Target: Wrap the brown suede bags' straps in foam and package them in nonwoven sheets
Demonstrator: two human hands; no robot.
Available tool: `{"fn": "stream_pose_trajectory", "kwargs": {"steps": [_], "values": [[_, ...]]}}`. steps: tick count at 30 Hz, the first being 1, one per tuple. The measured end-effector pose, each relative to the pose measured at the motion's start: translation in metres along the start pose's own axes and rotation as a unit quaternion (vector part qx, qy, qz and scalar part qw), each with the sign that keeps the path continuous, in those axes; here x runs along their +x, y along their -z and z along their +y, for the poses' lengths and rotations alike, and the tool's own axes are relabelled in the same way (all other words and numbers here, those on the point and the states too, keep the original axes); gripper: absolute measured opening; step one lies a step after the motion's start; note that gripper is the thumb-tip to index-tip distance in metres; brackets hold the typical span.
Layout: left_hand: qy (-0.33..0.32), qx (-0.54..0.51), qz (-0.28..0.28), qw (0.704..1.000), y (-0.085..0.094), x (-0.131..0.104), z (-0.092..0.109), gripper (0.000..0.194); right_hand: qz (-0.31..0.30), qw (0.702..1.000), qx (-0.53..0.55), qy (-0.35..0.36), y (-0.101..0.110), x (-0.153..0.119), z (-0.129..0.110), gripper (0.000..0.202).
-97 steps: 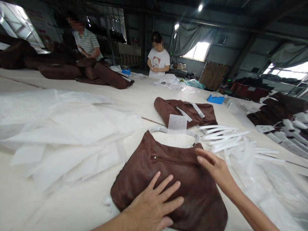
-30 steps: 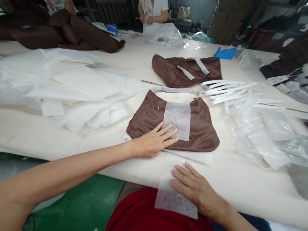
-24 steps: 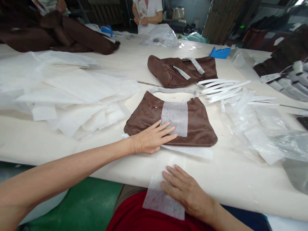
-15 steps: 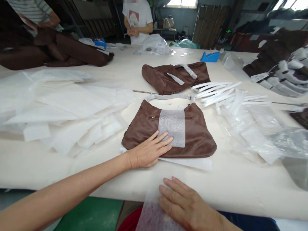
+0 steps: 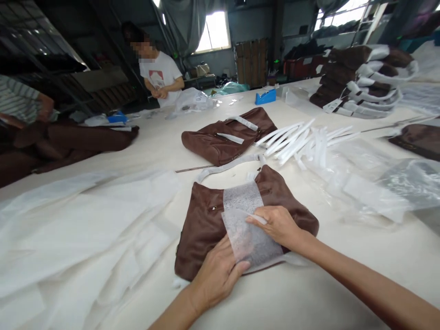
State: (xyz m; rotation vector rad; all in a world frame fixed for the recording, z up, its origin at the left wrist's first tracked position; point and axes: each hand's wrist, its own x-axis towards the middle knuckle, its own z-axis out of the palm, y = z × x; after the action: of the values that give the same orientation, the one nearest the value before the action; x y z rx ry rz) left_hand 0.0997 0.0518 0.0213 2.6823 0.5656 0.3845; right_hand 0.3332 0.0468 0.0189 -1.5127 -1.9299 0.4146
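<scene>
A brown handbag [image 5: 202, 229] lies flat on the table, its handle [image 5: 227, 166] wrapped in pale material. A translucent white wrapping sheet [image 5: 254, 247] is folded up over the bag's front, overlapping the part that lies across its middle. My right hand [image 5: 280, 225] pinches the sheet's upper edge between thumb and fingers. My left hand [image 5: 220, 270] rests flat on the lower front of the bag, fingers stretched out and partly beneath the sheet, with the thumb outside it.
Another brown handbag [image 5: 223, 137] lies behind, beside white strips [image 5: 292, 140]. White sheets [image 5: 85, 233] spread at left, clear plastic bags [image 5: 409, 183] at right. Stacked bags [image 5: 357, 82] and a blue tape dispenser [image 5: 266, 96] stand farther back. Two people [image 5: 160, 78] are across the table.
My right hand has brought the sheet's loose end up from the table edge onto the bag. My left hand's fingers are now partly under it. The view has turned and tilted.
</scene>
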Motion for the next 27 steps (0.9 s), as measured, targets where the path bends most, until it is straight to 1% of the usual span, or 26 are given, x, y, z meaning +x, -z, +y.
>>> {"fn": "stream_pose_trajectory", "kwargs": {"steps": [3,5,7,9,10,11,12,14,16,17,19,22,25,27], "values": [[0.029,-0.027,0.057,0.998,-0.01,-0.004,-0.002,0.031,0.015,0.997,-0.016,-0.068,-0.018,0.003,0.007,0.061],[0.066,-0.047,0.096,0.992,-0.015,-0.006,0.0,0.022,0.021,0.995,-0.019,-0.096,-0.024,0.002,0.008,0.059],[0.114,-0.041,0.156,0.98,-0.019,-0.007,0.003,0.016,0.02,0.993,-0.019,-0.113,-0.027,0.002,0.009,0.057],[0.14,0.012,0.23,0.963,-0.02,-0.004,0.007,0.02,0.013,0.992,-0.019,-0.125,-0.028,0.003,0.009,0.054],[0.134,0.049,0.264,0.954,-0.02,-0.001,0.009,0.025,0.011,0.991,-0.02,-0.131,-0.028,0.004,0.008,0.053],[0.114,0.086,0.281,0.949,-0.02,0.003,0.011,0.03,0.01,0.99,-0.019,-0.136,-0.028,0.005,0.008,0.053],[0.086,0.12,0.276,0.95,-0.021,0.008,0.011,0.036,0.008,0.99,-0.016,-0.139,-0.028,0.006,0.008,0.051],[0.034,0.177,0.212,0.96,-0.024,0.019,0.011,0.045,0.006,0.989,-0.006,-0.144,-0.029,0.006,0.008,0.049],[0.016,0.234,0.129,0.963,-0.031,0.028,0.008,0.053,0.01,0.989,0.011,-0.15,-0.03,0.005,0.007,0.046],[0.02,0.261,0.102,0.96,-0.036,0.031,0.006,0.057,0.016,0.988,0.021,-0.155,-0.031,0.004,0.007,0.044],[0.042,0.303,0.084,0.948,-0.046,0.033,0.002,0.065,0.051,0.982,0.049,-0.174,-0.032,0.003,0.006,0.039],[0.078,0.326,0.079,0.939,-0.055,0.033,0.0,0.071,0.124,0.964,0.111,-0.209,-0.033,0.005,0.007,0.029],[0.097,0.328,0.076,0.937,-0.057,0.034,0.001,0.071,0.188,0.94,0.168,-0.229,-0.032,0.012,0.01,0.023],[0.099,0.328,0.078,0.936,-0.055,0.036,0.003,0.069,0.24,0.911,0.222,-0.251,-0.031,0.017,0.01,0.019]]}}
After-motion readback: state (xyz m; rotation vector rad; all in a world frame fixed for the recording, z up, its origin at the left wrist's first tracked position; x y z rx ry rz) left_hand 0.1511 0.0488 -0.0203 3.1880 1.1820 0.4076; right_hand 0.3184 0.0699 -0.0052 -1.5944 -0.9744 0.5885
